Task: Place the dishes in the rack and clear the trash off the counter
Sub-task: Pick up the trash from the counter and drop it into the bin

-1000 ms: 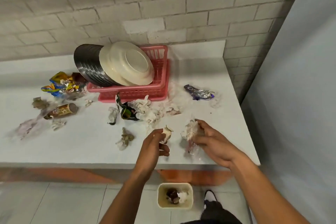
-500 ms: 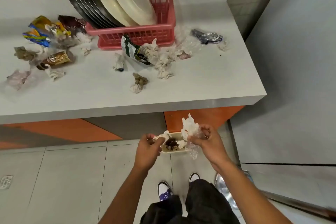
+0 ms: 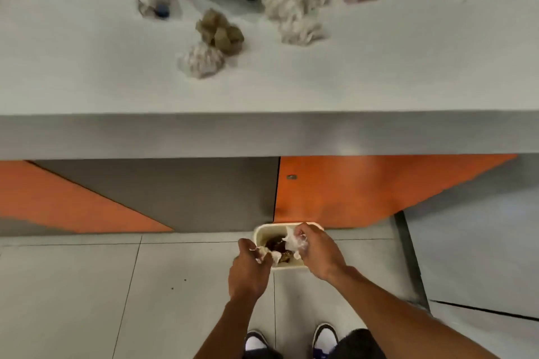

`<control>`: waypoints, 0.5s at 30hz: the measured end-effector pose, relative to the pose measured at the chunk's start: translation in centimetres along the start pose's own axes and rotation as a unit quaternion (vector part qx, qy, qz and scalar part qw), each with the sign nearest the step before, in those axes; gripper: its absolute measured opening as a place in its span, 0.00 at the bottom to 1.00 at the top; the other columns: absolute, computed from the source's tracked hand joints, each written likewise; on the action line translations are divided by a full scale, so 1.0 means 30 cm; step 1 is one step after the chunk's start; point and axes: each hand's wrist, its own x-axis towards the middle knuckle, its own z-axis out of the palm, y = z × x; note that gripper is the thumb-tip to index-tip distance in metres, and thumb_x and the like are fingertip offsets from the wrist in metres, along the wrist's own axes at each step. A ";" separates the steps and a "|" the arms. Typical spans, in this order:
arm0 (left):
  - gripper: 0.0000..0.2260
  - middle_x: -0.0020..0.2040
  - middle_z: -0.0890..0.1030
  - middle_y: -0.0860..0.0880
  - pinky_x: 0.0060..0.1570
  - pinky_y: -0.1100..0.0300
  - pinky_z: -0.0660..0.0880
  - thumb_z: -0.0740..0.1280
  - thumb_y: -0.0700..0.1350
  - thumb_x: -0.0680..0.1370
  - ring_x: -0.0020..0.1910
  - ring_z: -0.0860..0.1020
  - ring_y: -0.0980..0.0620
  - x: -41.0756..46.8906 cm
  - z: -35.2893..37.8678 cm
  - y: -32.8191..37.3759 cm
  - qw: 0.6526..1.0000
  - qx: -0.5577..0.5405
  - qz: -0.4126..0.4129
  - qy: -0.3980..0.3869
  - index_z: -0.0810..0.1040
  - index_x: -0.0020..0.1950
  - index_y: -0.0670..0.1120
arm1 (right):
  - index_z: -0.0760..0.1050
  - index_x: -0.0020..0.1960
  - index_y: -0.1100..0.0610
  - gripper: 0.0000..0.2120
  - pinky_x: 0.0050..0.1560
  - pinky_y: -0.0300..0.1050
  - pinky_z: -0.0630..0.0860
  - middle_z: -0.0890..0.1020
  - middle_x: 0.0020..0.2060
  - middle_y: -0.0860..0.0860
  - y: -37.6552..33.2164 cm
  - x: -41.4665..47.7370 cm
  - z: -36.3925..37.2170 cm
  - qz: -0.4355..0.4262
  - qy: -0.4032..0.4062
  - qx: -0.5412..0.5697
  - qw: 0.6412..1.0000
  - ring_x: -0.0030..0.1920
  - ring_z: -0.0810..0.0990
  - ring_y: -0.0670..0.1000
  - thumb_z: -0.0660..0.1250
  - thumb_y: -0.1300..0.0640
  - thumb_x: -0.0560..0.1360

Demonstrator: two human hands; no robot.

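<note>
**Both hands low, fingers pinched**

Both bare forearms reach forward and down, side by side. The left hand (image 3: 248, 268) curls its fingers (image 3: 248, 246) round a crumpled white scrap. The right hand (image 3: 318, 253), just beside it, bunches its fingers (image 3: 300, 234) on white crinkled plastic.

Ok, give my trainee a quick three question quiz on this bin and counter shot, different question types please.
1. True or false: both hands hold trash at the bin.
2. What does the right hand hold: A white crumpled wrapper, B a plate, C a bottle?
3. Which piece lies nearest the counter front edge?

Key: 1 true, the left hand grips a paper scrap. 2 A. 3 the white paper ball.
</note>
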 end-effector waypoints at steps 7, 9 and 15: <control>0.17 0.54 0.84 0.49 0.50 0.54 0.78 0.63 0.60 0.80 0.52 0.83 0.47 0.336 0.288 -0.261 0.969 0.234 0.084 0.001 0.65 0.59 0.50 | 0.68 0.66 0.47 0.25 0.63 0.48 0.69 0.79 0.64 0.49 0.228 0.353 0.408 -0.083 -0.074 -0.196 0.974 0.62 0.75 0.54 0.74 0.56 0.74; 0.18 0.56 0.84 0.50 0.52 0.54 0.77 0.63 0.59 0.80 0.54 0.83 0.47 0.410 0.351 -0.299 0.954 0.272 0.126 -0.009 0.66 0.63 0.50 | 0.67 0.69 0.48 0.25 0.67 0.50 0.69 0.77 0.68 0.49 0.276 0.431 0.493 -0.089 -0.077 -0.214 0.970 0.66 0.73 0.53 0.72 0.52 0.76; 0.24 0.61 0.81 0.47 0.58 0.52 0.75 0.68 0.57 0.78 0.60 0.79 0.45 0.478 0.415 -0.303 0.936 0.309 0.137 -0.091 0.66 0.71 0.50 | 0.56 0.81 0.47 0.45 0.75 0.56 0.66 0.62 0.79 0.53 0.312 0.508 0.523 -0.053 -0.140 -0.246 0.958 0.76 0.64 0.58 0.77 0.49 0.71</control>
